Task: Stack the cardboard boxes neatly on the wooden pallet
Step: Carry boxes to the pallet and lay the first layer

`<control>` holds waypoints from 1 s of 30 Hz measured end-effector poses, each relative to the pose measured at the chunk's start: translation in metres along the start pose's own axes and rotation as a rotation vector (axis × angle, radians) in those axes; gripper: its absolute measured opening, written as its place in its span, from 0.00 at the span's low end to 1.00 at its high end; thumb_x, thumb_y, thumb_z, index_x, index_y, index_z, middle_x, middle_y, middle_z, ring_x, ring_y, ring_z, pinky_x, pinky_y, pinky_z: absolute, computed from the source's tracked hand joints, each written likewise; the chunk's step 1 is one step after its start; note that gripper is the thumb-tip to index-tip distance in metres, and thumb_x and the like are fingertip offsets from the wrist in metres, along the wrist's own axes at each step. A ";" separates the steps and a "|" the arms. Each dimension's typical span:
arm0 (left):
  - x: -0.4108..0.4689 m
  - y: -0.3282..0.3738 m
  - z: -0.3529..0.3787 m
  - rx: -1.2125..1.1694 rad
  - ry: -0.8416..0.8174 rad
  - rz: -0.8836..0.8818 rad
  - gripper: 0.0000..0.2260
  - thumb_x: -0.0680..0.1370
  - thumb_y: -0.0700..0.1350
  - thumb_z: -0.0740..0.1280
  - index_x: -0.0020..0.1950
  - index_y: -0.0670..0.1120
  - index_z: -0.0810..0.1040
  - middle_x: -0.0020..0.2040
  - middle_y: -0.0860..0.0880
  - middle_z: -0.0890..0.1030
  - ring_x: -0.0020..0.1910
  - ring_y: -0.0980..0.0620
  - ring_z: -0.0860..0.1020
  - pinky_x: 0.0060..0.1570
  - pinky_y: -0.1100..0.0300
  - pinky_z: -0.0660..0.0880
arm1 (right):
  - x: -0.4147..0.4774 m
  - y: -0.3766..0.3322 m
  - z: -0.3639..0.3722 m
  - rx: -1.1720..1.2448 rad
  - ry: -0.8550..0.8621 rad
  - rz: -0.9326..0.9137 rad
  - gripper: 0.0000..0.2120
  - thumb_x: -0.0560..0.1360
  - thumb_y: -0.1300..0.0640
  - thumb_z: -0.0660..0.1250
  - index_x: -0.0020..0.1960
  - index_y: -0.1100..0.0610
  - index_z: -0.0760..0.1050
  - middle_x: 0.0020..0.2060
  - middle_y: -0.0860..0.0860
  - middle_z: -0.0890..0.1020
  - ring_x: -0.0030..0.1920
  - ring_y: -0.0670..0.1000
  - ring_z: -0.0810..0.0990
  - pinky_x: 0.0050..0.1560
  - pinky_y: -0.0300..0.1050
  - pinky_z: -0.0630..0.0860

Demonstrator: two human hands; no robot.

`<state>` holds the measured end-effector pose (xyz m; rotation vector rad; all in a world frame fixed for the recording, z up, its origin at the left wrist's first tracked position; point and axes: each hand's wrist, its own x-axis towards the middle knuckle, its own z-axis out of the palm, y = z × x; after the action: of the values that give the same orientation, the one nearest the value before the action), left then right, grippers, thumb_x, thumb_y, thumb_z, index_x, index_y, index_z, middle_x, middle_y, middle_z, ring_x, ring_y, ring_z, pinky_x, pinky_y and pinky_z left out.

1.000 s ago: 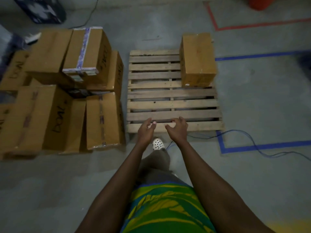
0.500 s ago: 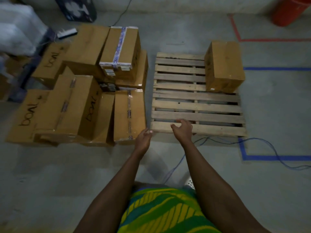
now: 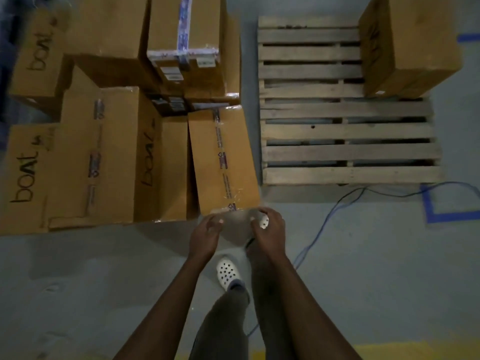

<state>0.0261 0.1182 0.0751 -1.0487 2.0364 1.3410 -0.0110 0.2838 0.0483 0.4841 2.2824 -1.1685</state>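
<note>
Directly ahead of the fingertips: taped cardboard box, long axis running away from them, near end just beyond, contact unclear. left hand and right hand about equally near, fingers loosely curled, grasping nothing. Ahead-right of the right fingers: wooden pallet, carrying one stacked box at its far right corner.

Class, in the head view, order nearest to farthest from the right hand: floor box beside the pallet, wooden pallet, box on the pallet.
1. floor box, ahead of the right hand.
2. wooden pallet, ahead-right.
3. box on the pallet, far right corner.
</note>
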 end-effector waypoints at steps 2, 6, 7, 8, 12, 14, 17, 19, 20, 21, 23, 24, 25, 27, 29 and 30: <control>0.065 -0.026 0.013 -0.008 0.016 -0.039 0.21 0.84 0.52 0.64 0.76 0.47 0.71 0.72 0.44 0.75 0.69 0.44 0.74 0.62 0.54 0.69 | 0.057 0.020 0.035 -0.020 -0.010 0.047 0.22 0.76 0.54 0.71 0.69 0.54 0.75 0.66 0.54 0.78 0.68 0.56 0.73 0.69 0.51 0.70; 0.204 -0.096 0.048 -0.105 0.094 -0.210 0.23 0.82 0.49 0.68 0.77 0.47 0.70 0.70 0.44 0.76 0.68 0.44 0.75 0.60 0.55 0.70 | 0.186 0.077 0.107 -0.093 0.009 0.118 0.29 0.77 0.53 0.71 0.75 0.53 0.67 0.71 0.55 0.72 0.73 0.58 0.68 0.70 0.57 0.68; 0.235 -0.115 0.057 -0.139 0.128 -0.247 0.22 0.81 0.48 0.69 0.75 0.46 0.72 0.69 0.45 0.78 0.67 0.43 0.76 0.59 0.54 0.71 | 0.214 0.093 0.123 -0.100 0.025 0.127 0.32 0.77 0.52 0.71 0.77 0.54 0.64 0.73 0.56 0.70 0.73 0.59 0.66 0.70 0.59 0.68; 0.266 -0.135 0.065 -0.156 0.159 -0.283 0.21 0.79 0.48 0.71 0.71 0.46 0.74 0.67 0.44 0.79 0.64 0.41 0.77 0.59 0.53 0.73 | 0.241 0.108 0.136 -0.111 0.031 0.158 0.35 0.77 0.51 0.71 0.78 0.55 0.61 0.75 0.56 0.67 0.74 0.60 0.65 0.70 0.61 0.67; 0.338 -0.180 0.088 -0.307 0.208 -0.392 0.31 0.66 0.53 0.80 0.65 0.47 0.77 0.63 0.43 0.81 0.60 0.41 0.80 0.63 0.41 0.77 | 0.303 0.154 0.175 -0.100 0.011 0.356 0.42 0.75 0.43 0.73 0.81 0.54 0.55 0.77 0.55 0.64 0.76 0.61 0.64 0.71 0.63 0.66; 0.342 -0.182 0.088 -0.348 0.167 -0.396 0.24 0.67 0.47 0.82 0.61 0.48 0.81 0.59 0.45 0.84 0.58 0.43 0.82 0.63 0.42 0.78 | 0.308 0.163 0.181 -0.051 -0.008 0.381 0.40 0.73 0.42 0.74 0.79 0.51 0.61 0.74 0.53 0.70 0.72 0.60 0.70 0.71 0.62 0.68; 0.328 -0.169 0.075 -0.354 0.253 -0.402 0.36 0.57 0.52 0.83 0.65 0.49 0.80 0.59 0.47 0.84 0.58 0.43 0.82 0.62 0.42 0.78 | 0.288 0.151 0.171 0.011 0.017 0.395 0.39 0.69 0.37 0.73 0.75 0.47 0.66 0.69 0.49 0.75 0.68 0.58 0.75 0.69 0.65 0.70; 0.295 -0.140 0.058 -0.355 0.330 -0.349 0.31 0.65 0.49 0.82 0.66 0.47 0.79 0.60 0.46 0.83 0.59 0.43 0.81 0.61 0.49 0.78 | 0.263 0.126 0.154 0.040 0.091 0.376 0.40 0.63 0.31 0.69 0.72 0.43 0.68 0.65 0.48 0.79 0.65 0.57 0.76 0.66 0.66 0.72; 0.275 -0.122 0.048 -0.363 0.381 -0.306 0.27 0.69 0.45 0.81 0.66 0.46 0.79 0.60 0.46 0.83 0.59 0.43 0.81 0.59 0.52 0.78 | 0.248 0.108 0.143 0.069 0.131 0.371 0.39 0.62 0.31 0.69 0.71 0.42 0.69 0.63 0.48 0.79 0.64 0.56 0.76 0.65 0.65 0.72; 0.254 -0.103 0.037 -0.376 0.415 -0.251 0.24 0.71 0.43 0.80 0.65 0.46 0.79 0.60 0.46 0.83 0.59 0.44 0.81 0.58 0.55 0.77 | 0.231 0.087 0.130 0.098 0.169 0.372 0.36 0.65 0.33 0.70 0.70 0.42 0.70 0.62 0.48 0.80 0.65 0.56 0.75 0.66 0.64 0.71; 0.209 -0.063 0.014 -0.402 0.452 -0.143 0.18 0.71 0.45 0.80 0.58 0.51 0.80 0.59 0.48 0.82 0.57 0.45 0.81 0.57 0.53 0.77 | 0.193 0.045 0.098 0.141 0.247 0.360 0.30 0.71 0.38 0.72 0.69 0.44 0.72 0.61 0.50 0.80 0.66 0.56 0.72 0.68 0.62 0.68; 0.186 -0.041 0.000 -0.412 0.468 -0.096 0.16 0.71 0.48 0.81 0.54 0.53 0.80 0.57 0.49 0.81 0.56 0.46 0.80 0.57 0.52 0.78 | 0.172 0.024 0.079 0.158 0.277 0.359 0.28 0.72 0.37 0.71 0.69 0.45 0.72 0.60 0.51 0.80 0.66 0.56 0.71 0.68 0.61 0.67; 0.162 -0.018 -0.014 -0.405 0.483 -0.061 0.16 0.70 0.51 0.81 0.53 0.53 0.79 0.57 0.49 0.80 0.54 0.47 0.80 0.55 0.51 0.78 | 0.150 0.004 0.059 0.170 0.299 0.364 0.28 0.73 0.36 0.70 0.69 0.46 0.72 0.59 0.52 0.79 0.67 0.56 0.70 0.69 0.61 0.66; 0.114 0.028 -0.040 -0.357 0.498 0.017 0.19 0.69 0.57 0.80 0.53 0.49 0.80 0.58 0.48 0.77 0.53 0.48 0.79 0.51 0.53 0.77 | 0.106 -0.030 0.018 0.198 0.335 0.390 0.31 0.72 0.30 0.66 0.66 0.49 0.74 0.59 0.55 0.78 0.66 0.58 0.71 0.70 0.62 0.64; 0.062 0.075 -0.055 -0.290 0.474 0.091 0.21 0.70 0.61 0.78 0.53 0.48 0.81 0.59 0.49 0.76 0.55 0.49 0.78 0.52 0.52 0.76 | 0.059 -0.051 -0.023 0.230 0.387 0.407 0.34 0.71 0.25 0.62 0.61 0.52 0.76 0.58 0.56 0.79 0.65 0.59 0.73 0.70 0.64 0.64; 0.035 0.097 -0.058 -0.253 0.452 0.116 0.20 0.72 0.61 0.76 0.52 0.47 0.81 0.60 0.49 0.75 0.55 0.49 0.77 0.53 0.51 0.75 | 0.034 -0.059 -0.043 0.243 0.421 0.399 0.33 0.72 0.25 0.61 0.60 0.52 0.76 0.58 0.57 0.80 0.65 0.60 0.74 0.69 0.64 0.65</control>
<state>-0.0718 0.0750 0.1260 -1.4765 2.3173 1.5622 -0.0819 0.2890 0.0866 1.3201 2.2272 -1.2231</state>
